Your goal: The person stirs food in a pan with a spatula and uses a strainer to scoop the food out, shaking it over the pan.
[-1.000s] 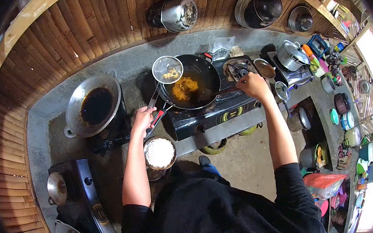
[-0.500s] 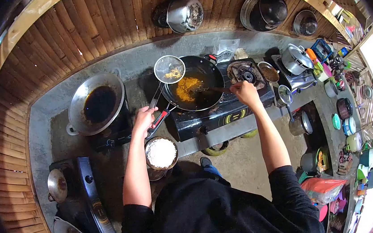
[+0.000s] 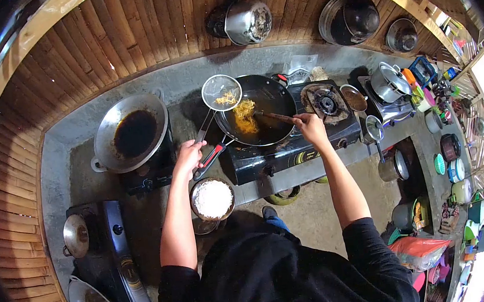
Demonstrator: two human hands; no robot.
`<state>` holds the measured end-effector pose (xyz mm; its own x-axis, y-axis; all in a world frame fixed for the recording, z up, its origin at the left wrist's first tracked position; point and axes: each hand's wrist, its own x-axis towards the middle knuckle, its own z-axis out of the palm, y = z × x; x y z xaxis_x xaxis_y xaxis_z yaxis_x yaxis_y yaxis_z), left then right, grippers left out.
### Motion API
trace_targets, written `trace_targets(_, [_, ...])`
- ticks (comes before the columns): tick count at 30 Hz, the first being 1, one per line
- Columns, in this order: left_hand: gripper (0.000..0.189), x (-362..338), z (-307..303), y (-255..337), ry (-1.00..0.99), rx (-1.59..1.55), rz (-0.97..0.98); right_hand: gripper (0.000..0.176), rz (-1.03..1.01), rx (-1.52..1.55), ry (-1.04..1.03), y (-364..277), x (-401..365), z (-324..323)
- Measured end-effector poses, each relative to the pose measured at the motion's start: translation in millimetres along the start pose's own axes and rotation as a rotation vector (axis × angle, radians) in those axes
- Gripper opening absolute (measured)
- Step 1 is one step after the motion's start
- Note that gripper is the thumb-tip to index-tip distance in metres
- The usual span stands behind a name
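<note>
A black frying pan [image 3: 272, 98] with orange-yellow food [image 3: 245, 117] sits on a black two-burner stove [image 3: 288, 146]. My left hand [image 3: 188, 156] grips the pan's red-and-black handle [image 3: 210, 156], close to the handle of a wire skimmer [image 3: 221, 93] that rests over the pan's left rim with a few fried bits in it. My right hand [image 3: 311, 127] holds a wooden spatula [image 3: 276, 115] whose tip is in the food. A bowl of white rice [image 3: 212, 198] stands just below my left hand.
A large wok of dark oil [image 3: 132, 132] sits at the left on another burner. A second stove [image 3: 108, 245] with a lid lies lower left. Pots hang on the wooden wall [image 3: 126, 34]; pots, cups and containers crowd the counter [image 3: 428, 150] at right.
My right hand moved left from the stove's right burner toward the pan, bringing the spatula into the food. The food now lies in a narrower heap. My left hand stays on the handle.
</note>
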<state>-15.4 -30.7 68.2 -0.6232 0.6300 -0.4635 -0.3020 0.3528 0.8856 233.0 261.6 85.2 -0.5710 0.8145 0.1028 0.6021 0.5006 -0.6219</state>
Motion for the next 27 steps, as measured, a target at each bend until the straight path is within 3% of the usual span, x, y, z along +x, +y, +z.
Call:
trace_targets(9, [0.023,4,4,0,0.012,-0.004,-0.001,0.027,0.043,0.026,-0.005,-14,-2,-55])
trace_targets(17, [0.024,13,19,-5,-0.073,0.017,0.002,0.027,-0.085,-0.078,0.129,-51,-15,-90])
trace_targets(20, [0.023,9,30,-2,-0.109,0.003,-0.004,0.027,-0.351,-0.174,0.233,-46,-23,-73])
trace_targets(22, [0.023,9,34,0,-0.113,-0.002,-0.017,0.027,-0.442,-0.364,0.235,-54,-36,-69])
trace_targets(27, [0.022,5,35,4,-0.126,0.02,-0.007,0.03,-0.574,-0.407,0.31,-44,-44,-57])
